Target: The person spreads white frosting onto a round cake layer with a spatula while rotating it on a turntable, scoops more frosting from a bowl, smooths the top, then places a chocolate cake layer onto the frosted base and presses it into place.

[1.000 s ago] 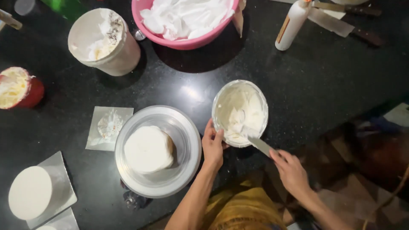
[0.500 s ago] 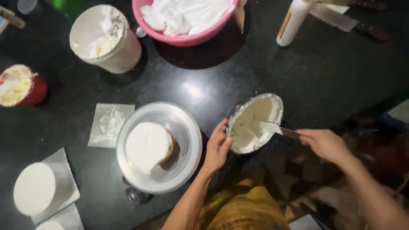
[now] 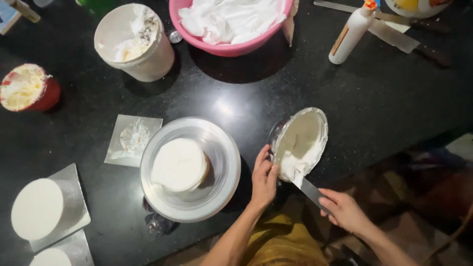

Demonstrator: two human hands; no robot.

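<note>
- gripping the near rim of a tilted steel bowl [image 3: 301, 140], the left hand [image 3: 264, 178] has its fingers curled over the edge at the bowl's 7 o'clock, closed firmly on it.
- the right hand [image 3: 345, 211] is closed around the handle end of a palette knife [image 3: 309, 189], whose flat blade runs up toward 11 o'clock and dips into the white cream at the bowl's lower lip.
- the bowl sits near the counter's front edge, tipped so its mouth faces the camera; cream coats its inside and pools at the low side.
- at the bowl's 9 o'clock, just beside the left hand, a round metal turntable [image 3: 224, 162] carries a small white-frosted cake [image 3: 178, 165].
- at the turntable's 9 o'clock lies a square of silver card [image 3: 118, 148] with a smear of cream.
- at the turntable's 8 o'clock a second white cake [image 3: 37, 209] rests on a silver board [image 3: 76, 207].
- toward 12 o'clock of the bowl, well apart, stands a pink basin [image 3: 231, 49] of white cream.
- at the basin's 9 o'clock is a white bucket [image 3: 148, 61]; further left, a red tub [image 3: 47, 93].
- at the bowl's 1 o'clock stands a white squeeze bottle [image 3: 347, 37] beside two long knives [image 3: 394, 34].
</note>
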